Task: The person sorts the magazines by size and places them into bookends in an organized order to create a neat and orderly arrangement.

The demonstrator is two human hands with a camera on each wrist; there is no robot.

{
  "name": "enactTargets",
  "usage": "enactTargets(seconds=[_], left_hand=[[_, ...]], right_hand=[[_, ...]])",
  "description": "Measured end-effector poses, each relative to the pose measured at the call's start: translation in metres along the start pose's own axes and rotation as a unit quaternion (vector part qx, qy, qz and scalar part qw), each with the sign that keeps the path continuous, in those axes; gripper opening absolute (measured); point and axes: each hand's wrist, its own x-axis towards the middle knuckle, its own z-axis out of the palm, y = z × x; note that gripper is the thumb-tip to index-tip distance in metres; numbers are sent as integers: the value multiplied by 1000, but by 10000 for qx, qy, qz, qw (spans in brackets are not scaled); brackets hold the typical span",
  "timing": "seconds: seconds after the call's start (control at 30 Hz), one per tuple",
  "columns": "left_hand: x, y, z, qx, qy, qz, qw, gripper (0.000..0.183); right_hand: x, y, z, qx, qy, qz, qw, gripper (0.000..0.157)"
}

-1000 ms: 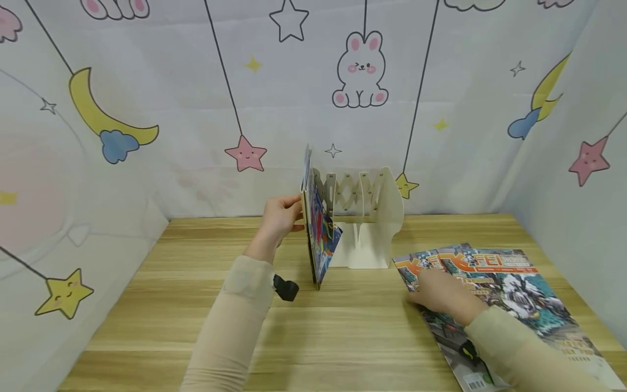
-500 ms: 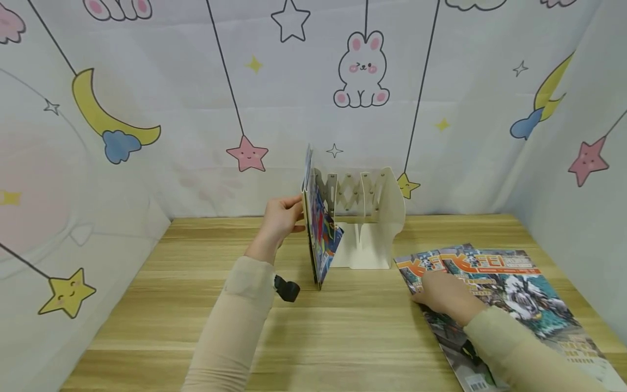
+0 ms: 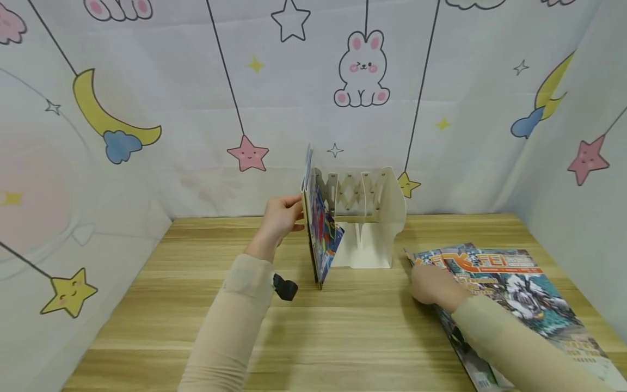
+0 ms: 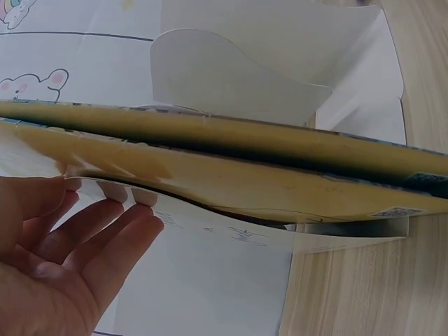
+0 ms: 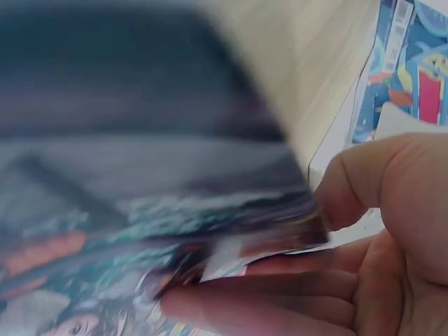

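My left hand (image 3: 281, 218) holds the left end panel of a white expandable book rack (image 3: 398, 201). In the left wrist view, the thumb is at the edge of that panel (image 4: 210, 273) and the fingers lie along its outer face. Two thin colourful picture books (image 4: 231, 168) stand upright just inside it, their yellowish covers towards the hand. At the right, my right hand (image 3: 436, 286) pinches the left edge of a glossy magazine (image 5: 140, 161), raising that edge. A second magazine (image 3: 534, 305) with an orange title lies flat and overlaps it.
Upright dividers and a crisscross back (image 3: 349, 190) fill the rack to the right of the books. The wood-grain table (image 3: 352, 337) runs up to a white printed cloth (image 3: 196, 136) behind and at both sides.
My right hand has curled under the magazine's left edge, lifting it and shifting it slightly right. My left hand and the rack stay put.
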Motion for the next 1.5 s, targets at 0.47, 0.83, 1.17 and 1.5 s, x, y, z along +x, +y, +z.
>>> enactTargets(seconds=[0.47,0.83,1.17,1.5], left_hand=[[1,1,-1,-35,-26,-74,10000,35],[0,4,-3,-33,-31,-31,10000,35],[1,2,-2,36,-36,-73,10000,36],[1,1,0,8,-24,-99,9999,35]], right_hand=[[4,22,-25,1271,-645,357,9892,32],[-9,44,-32,2353,-389,336,9706,27],[-26,58,-34,3118,-226,406,9490,35],[-44,64,-39,3258,-55,294,9450,40]])
